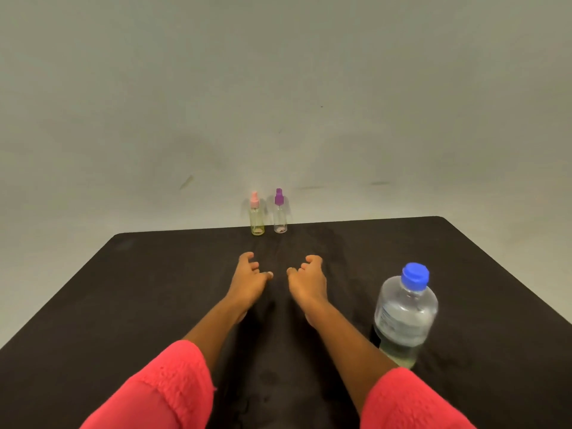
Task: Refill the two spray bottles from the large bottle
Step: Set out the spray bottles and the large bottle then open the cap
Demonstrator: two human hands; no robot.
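Left hand [249,274], right hand [309,275] loosely curled, empty; large bottle [404,317] holds clear liquid, spray bottles [257,219] [280,216] nearly empty.

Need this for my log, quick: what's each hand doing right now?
Left hand: open, fingers loosely curled, holding nothing.
Right hand: open, fingers loosely curled, holding nothing.

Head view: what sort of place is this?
Probably a staged recording setup: plain black table before a bare grey wall, carrying a large bottle, a pink-capped spray bottle and a purple-capped spray bottle.
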